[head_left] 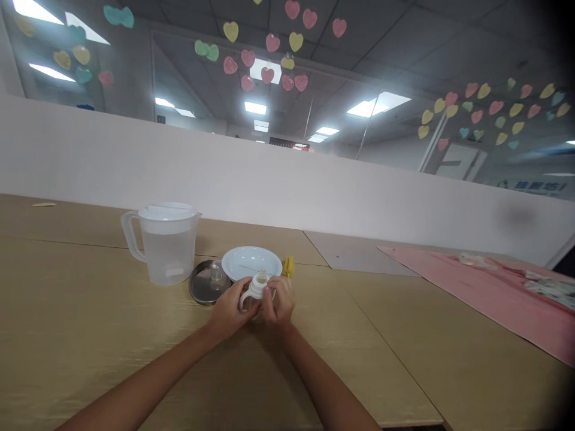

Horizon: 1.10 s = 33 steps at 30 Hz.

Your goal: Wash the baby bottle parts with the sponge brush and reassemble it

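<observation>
Between my two hands is a baby bottle [257, 288] with a white collar, a clear teat on top and a white side handle. My left hand [232, 307] grips it from the left, around the handle. At the collar's right side, the fingers of my right hand [279, 302] are closed on it. Most of the bottle's body is hidden by my hands. Just behind it sits a white bowl [251, 254]. Left of the bowl, a round metal tray [200, 288] carries a small clear cap [217, 272].
A clear lidded pitcher [169, 254] of water stands at the back left. Something yellow [288, 267] lies right of the bowl. A pink cloth [476, 287] covers the table's right side, with white crumpled items on it. A low white wall [251, 179] runs behind the table [112, 335].
</observation>
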Each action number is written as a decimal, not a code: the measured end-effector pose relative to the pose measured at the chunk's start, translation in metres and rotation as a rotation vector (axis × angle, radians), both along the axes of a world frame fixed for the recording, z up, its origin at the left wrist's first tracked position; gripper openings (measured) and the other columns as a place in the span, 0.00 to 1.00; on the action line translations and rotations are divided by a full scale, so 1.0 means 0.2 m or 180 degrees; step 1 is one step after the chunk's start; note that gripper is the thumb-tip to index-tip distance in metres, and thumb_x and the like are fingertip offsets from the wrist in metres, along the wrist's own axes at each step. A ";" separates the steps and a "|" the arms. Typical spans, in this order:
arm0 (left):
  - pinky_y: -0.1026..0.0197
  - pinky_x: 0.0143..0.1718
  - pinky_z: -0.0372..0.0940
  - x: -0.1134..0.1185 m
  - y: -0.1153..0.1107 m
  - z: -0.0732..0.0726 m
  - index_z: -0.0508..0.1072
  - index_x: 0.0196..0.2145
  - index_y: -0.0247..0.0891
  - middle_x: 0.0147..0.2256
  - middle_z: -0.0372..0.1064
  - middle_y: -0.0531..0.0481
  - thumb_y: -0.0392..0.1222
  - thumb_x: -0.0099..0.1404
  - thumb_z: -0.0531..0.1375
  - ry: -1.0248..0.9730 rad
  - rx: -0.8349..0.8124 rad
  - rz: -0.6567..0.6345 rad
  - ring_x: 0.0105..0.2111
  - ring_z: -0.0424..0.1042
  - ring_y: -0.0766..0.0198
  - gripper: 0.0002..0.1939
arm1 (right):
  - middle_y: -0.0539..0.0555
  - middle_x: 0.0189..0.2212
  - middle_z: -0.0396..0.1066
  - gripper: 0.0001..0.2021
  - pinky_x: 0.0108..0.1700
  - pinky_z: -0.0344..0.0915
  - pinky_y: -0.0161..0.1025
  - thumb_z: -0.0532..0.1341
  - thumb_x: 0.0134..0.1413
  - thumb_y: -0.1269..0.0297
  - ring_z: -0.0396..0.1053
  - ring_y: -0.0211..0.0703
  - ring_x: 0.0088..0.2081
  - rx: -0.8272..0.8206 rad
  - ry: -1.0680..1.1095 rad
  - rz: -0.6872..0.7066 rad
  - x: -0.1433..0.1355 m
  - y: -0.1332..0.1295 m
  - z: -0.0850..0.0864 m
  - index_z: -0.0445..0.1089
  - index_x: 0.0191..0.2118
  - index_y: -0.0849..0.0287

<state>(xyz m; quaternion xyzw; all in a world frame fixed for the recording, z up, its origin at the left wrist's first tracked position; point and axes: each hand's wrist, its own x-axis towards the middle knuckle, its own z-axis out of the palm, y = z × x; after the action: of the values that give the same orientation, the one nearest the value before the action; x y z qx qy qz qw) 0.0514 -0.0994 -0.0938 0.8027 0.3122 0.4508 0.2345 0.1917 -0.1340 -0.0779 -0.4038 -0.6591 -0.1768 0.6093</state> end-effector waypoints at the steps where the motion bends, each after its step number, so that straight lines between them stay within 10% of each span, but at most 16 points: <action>1: 0.57 0.45 0.63 0.00 0.00 0.00 0.58 0.53 0.40 0.48 0.67 0.44 0.52 0.59 0.58 -0.0032 -0.0034 0.0006 0.43 0.69 0.57 0.27 | 0.52 0.29 0.68 0.05 0.37 0.60 0.45 0.53 0.55 0.69 0.64 0.44 0.33 0.0028 -0.0067 -0.0014 0.00 0.00 0.00 0.63 0.30 0.57; 25: 0.57 0.46 0.64 -0.02 0.06 0.01 0.59 0.53 0.36 0.43 0.68 0.45 0.45 0.56 0.60 -0.0338 -0.0304 -0.0395 0.42 0.69 0.58 0.28 | 0.57 0.36 0.67 0.12 0.39 0.69 0.49 0.54 0.52 0.70 0.68 0.47 0.40 0.0388 -0.0289 0.0325 -0.03 0.01 -0.04 0.61 0.44 0.56; 33: 0.60 0.45 0.63 -0.04 0.07 0.01 0.61 0.52 0.38 0.48 0.67 0.46 0.42 0.57 0.58 -0.0351 -0.0345 -0.0674 0.44 0.68 0.59 0.24 | 0.61 0.52 0.63 0.21 0.54 0.61 0.53 0.52 0.57 0.63 0.62 0.51 0.54 -0.0763 0.0480 0.0547 -0.02 0.04 -0.03 0.55 0.56 0.59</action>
<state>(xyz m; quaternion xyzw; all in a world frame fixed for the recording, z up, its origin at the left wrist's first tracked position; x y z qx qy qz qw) 0.0437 -0.0860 -0.0914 0.7913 0.2363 0.4495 0.3407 0.1876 -0.1267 -0.0835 -0.4279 -0.6600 -0.0133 0.6174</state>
